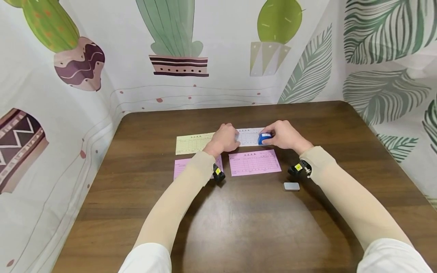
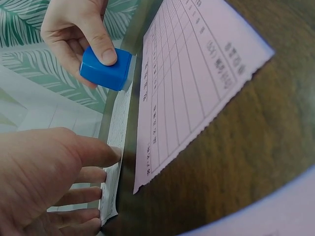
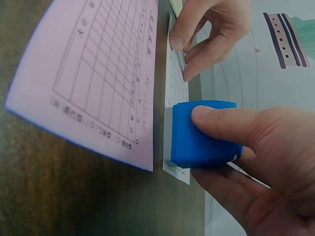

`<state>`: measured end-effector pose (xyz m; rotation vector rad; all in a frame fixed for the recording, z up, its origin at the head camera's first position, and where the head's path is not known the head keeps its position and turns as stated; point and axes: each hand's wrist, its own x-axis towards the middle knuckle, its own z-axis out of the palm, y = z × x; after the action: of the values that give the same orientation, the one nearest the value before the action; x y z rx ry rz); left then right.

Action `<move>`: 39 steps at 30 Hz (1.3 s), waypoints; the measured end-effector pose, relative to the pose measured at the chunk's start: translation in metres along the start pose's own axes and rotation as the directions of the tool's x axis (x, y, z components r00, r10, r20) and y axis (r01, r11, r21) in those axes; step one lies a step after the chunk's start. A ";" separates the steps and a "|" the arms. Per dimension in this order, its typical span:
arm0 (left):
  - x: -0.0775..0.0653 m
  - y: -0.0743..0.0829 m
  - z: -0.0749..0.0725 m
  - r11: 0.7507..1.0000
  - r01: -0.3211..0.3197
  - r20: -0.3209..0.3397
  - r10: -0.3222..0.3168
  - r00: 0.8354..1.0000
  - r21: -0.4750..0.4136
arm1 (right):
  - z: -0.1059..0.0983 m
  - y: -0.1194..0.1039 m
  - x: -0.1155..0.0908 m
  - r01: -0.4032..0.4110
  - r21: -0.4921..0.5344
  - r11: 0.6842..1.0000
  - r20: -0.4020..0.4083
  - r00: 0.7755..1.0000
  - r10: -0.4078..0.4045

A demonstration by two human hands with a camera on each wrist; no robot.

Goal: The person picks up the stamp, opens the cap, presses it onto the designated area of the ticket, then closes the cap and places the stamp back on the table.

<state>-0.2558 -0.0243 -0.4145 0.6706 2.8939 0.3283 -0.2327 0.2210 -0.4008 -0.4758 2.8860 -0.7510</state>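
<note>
My right hand [image 1: 285,135] grips a blue stamp [image 3: 206,135] between thumb and fingers. The stamp's pale base stands at the right part of a white printed form [image 1: 248,137]. On the left end of that form my left hand [image 1: 223,140] rests its fingertips, with the fingers spread and nothing gripped. In the left wrist view the left thumb and fingers [image 2: 83,174] lie along the form's surface. Just in front of the white form is a pink form [image 1: 254,163] of similar layout.
A yellow form [image 1: 192,144] lies left of the white one. Another pink form [image 1: 181,165] is partly hidden under the left forearm. A small grey rectangular piece [image 1: 291,186] sits near the right wrist on the brown table [image 1: 252,227]. A patterned cloth [image 1: 225,83] hangs behind.
</note>
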 end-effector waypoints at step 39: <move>0.001 -0.001 0.000 1.000 -0.015 0.001 0.015 1.000 -0.006 | 0.006 0.006 0.001 0.035 -0.066 0.997 0.004 0.999 -0.035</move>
<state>-0.2572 -0.0250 -0.4144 0.6923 2.8873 0.3382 -0.2341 0.2232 -0.4088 -0.5354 2.9145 -0.6605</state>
